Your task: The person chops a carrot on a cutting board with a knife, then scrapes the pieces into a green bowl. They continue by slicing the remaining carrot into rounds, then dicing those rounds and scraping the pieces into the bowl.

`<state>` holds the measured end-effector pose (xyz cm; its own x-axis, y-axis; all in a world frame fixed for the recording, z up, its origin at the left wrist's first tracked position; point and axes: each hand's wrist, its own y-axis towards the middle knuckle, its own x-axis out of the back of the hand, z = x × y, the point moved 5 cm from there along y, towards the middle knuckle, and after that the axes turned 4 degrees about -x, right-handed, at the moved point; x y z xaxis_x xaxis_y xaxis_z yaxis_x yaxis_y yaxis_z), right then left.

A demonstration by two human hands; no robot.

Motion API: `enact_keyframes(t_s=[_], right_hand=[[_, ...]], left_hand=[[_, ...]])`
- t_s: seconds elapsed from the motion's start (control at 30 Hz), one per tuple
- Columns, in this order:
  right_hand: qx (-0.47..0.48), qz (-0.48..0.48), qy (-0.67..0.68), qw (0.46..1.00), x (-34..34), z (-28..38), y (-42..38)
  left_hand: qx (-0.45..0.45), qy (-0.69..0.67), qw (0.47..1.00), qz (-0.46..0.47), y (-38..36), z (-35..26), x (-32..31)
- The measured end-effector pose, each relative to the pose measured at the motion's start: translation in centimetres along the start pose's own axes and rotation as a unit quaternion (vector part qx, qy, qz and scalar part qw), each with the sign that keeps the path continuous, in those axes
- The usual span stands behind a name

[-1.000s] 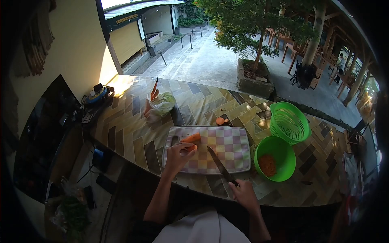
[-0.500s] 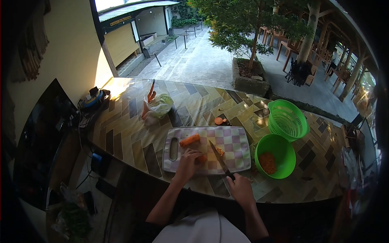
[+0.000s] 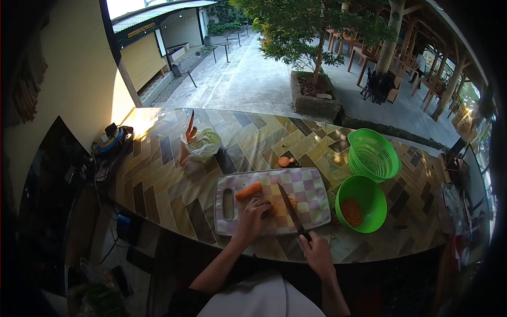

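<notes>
My left hand (image 3: 254, 215) is closed around a piece of carrot (image 3: 271, 210) on the checkered cutting board (image 3: 311, 184); the fingers cover part of it. A longer carrot piece (image 3: 249, 190) lies just above those fingers. In my right hand (image 3: 318, 250) is the dark handle of a knife (image 3: 290, 206), its blade slanting up and left over the board. Small chopped carrot bits (image 3: 293, 203) sit beside the blade, partly hidden by it.
Right of the board stands a green bowl (image 3: 376, 207) with chopped carrot (image 3: 350, 211) inside, and behind it a green colander (image 3: 371, 153). Carrot ends (image 3: 284, 161) lie beyond the board. A plastic bag (image 3: 204, 146) with vegetables rests at the back left of the tiled table (image 3: 163, 182).
The whole view has shifted slightly. The knife has moved a little, and its blade now covers more of the chopped bits. Both hands keep their holds.
</notes>
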<state>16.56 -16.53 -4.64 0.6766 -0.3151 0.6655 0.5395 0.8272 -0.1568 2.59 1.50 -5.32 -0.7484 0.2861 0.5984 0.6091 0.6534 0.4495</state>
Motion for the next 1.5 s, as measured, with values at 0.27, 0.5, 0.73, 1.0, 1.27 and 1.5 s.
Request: enact_keyframes(t_s=[0.27,0.5,0.73,1.0,1.27,1.5], right_hand=[[-0.030,0.009,-0.054,0.998,-2.1,1.6,-0.7],[0.005,-0.012,-0.106,0.994,-2.7,2.5,-0.7],[-0.021,0.026,-0.069,0.997,-3.1,3.4,-0.3],[-0.035,0.047,-0.101,0.993,-4.0,3.7,1.5],[0.002,-0.001,-0.082,0.997,-4.4,4.3,3.7],[-0.036,0.026,-0.065,0.997,-4.3,4.2,1.5]], left_hand=[[-0.043,-0.003,0.999,-0.001,0.5,0.7,-0.9],[-0.045,-0.009,0.999,0.008,0.9,0.8,-1.2],[-0.044,-0.026,0.999,0.015,1.4,0.7,-1.1],[-0.043,-0.039,0.998,0.025,1.4,1.1,-1.1],[-0.019,-0.047,0.998,0.030,1.6,1.4,-0.9],[-0.022,-0.054,0.998,0.019,1.7,1.2,-0.8]])
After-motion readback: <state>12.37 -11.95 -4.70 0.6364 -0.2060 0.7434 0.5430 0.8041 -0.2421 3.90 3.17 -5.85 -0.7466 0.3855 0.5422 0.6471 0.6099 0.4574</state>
